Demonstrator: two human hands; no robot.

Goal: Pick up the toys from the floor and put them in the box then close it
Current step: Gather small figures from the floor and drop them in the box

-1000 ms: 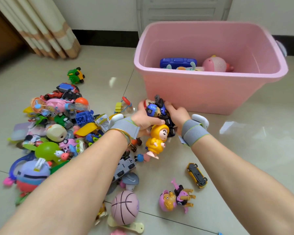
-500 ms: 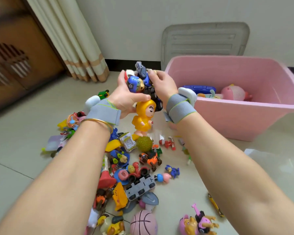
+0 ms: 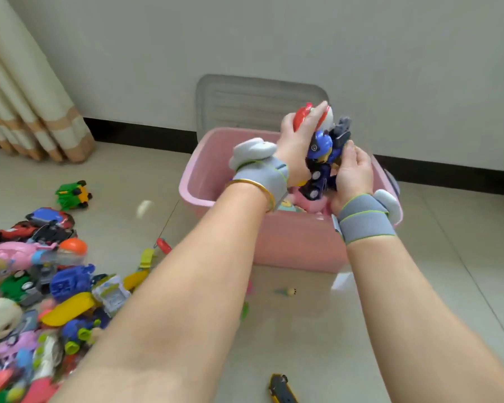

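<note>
Both my hands hold a bundle of toys above the open pink box (image 3: 288,242). My left hand (image 3: 296,144) curls round a red and white toy (image 3: 303,119) at the top of the bundle. My right hand (image 3: 351,173) grips a blue and black pup vehicle toy (image 3: 322,158) from the right. Pink toys show inside the box under my hands. A large pile of mixed toys (image 3: 41,286) lies on the floor at the left. The yellow figure held earlier is not visible.
The grey lid (image 3: 245,103) leans on the wall behind the box. A green toy car (image 3: 72,194) sits apart from the pile, and a yellow car (image 3: 282,389) lies near the bottom edge. A small yellow piece (image 3: 288,291) lies before the box. Curtains hang at left.
My hands carried the toy bundle up from the floor and right to above the box. The yellow figure seen hanging below the bundle is no longer in sight.
</note>
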